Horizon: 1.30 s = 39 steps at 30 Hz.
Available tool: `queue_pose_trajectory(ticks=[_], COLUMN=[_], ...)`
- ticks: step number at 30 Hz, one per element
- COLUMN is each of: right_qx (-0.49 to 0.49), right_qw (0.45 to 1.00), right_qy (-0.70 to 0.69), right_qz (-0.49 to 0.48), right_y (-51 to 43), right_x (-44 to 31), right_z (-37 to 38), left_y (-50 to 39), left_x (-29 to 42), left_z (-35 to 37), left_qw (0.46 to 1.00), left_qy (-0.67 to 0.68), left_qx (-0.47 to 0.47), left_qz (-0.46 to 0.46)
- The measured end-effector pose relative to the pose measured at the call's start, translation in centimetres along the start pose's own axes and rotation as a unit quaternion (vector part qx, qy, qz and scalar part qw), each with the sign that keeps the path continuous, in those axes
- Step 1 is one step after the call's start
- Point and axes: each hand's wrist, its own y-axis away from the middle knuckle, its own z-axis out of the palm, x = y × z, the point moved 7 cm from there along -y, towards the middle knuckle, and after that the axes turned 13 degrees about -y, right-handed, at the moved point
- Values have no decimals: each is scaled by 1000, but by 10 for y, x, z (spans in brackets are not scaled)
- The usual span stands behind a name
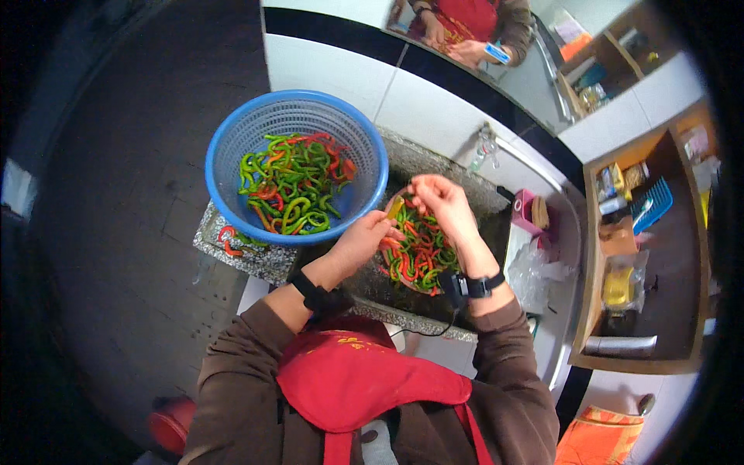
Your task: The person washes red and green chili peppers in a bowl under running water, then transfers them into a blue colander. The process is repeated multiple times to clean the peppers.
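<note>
Over a container [390, 200] heaped with red and green chili peppers [415, 256], my left hand [366, 238] is closed on a yellowish-green pepper [396, 207]. My right hand [440, 200] is beside it with bent fingers; whether a small piece is between its fingertips cannot be told. The container stands in a dark stone sink [363, 285], its rim partly hidden by my hands. To the left, a blue plastic colander basket [215, 168] holds many curled green and red peppers [296, 180]. A few peppers [232, 250] lie on the speckled ledge [209, 232] under the basket.
A tap [485, 145] projects from the tiled wall behind the sink. At the right are a pink box [524, 210], a clear plastic bag [532, 276] and a wooden shelf unit [587, 261] with a blue comb [654, 203]. A red bucket [171, 424] stands on the floor, lower left.
</note>
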Motion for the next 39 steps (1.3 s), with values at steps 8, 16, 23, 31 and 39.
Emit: queue_pose_trajectory(ticks=[8,16,23,31,39], right_qx=[-133,-143,-185,-187,-213], right_qw=[991,987,981,969,948], right_qy=[24,69,-36,-125,-171], right_qz=[-1,1,37,102,161], right_y=[25,30,32,30,33], right_x=[11,13,21,29,39], right_z=[68,90,109,113,115], left_y=[23,40,62,67,70], left_x=[18,8,19,24,24], left_z=[-36,-55,-71,-80,-85], left_qw=[988,985,979,981,962], left_qy=[-84,-153,-186,-155,-221], left_qx=[73,42,-32,-84,-145], left_qz=[111,71,78,74,70])
